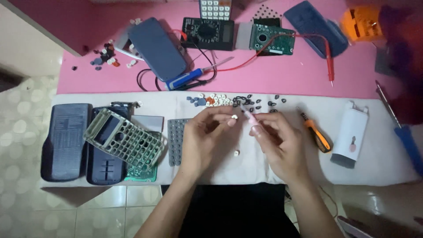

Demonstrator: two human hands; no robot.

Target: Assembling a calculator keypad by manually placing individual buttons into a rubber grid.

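You are pinching a white key cap (234,117) in your left hand (205,139) while your right hand (275,141) is gripping a pink tool (249,116); loosening risks dropping it toward 6 o'clock.

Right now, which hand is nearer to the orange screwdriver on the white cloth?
Right. The right hand is just beside the orange screwdriver, on its left. The left hand is farther away, beyond the right hand, next to the grey keypad mat.

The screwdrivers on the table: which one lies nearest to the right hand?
The orange-and-black-handled screwdriver on the white cloth, just beside the right hand. The blue-handled screwdrivers lie farther off: one at the right edge, another on the pink surface.
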